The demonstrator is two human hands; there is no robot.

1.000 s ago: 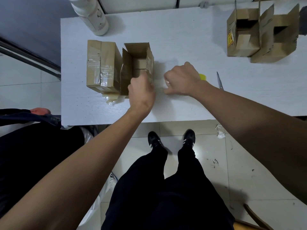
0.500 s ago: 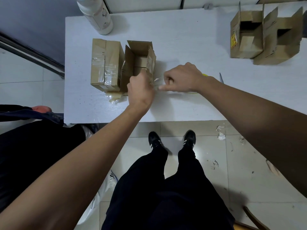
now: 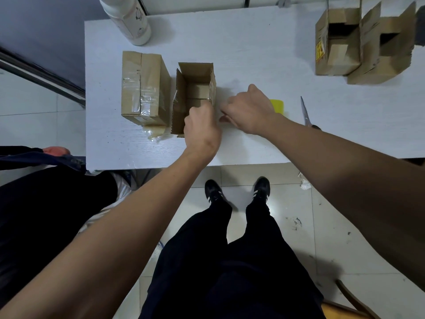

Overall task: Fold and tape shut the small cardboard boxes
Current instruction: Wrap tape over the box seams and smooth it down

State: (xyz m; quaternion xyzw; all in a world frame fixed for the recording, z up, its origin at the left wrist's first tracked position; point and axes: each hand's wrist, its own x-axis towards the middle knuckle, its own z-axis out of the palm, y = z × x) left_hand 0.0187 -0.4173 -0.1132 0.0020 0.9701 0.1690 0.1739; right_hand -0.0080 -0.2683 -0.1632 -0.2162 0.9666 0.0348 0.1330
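- An open cardboard box (image 3: 195, 93) is seen on the white bench (image 3: 241, 47), left of centre, its flaps up.
- The left hand (image 3: 201, 128) is curled against the near right corner of this box; whether the wall is actually gripped cannot be told.
- The right hand (image 3: 249, 110) is held just right of the box with curled fingers; what is pinched cannot be told.
- A taped box (image 3: 143, 88) is placed just left of the open one.
- A yellow tape roll (image 3: 277, 105) is partly hidden behind the right hand, and scissors (image 3: 305, 113) lie further right.
- Two unsealed boxes (image 3: 363, 42) are seen at the far right, and a white bottle (image 3: 127, 18) at the far left.
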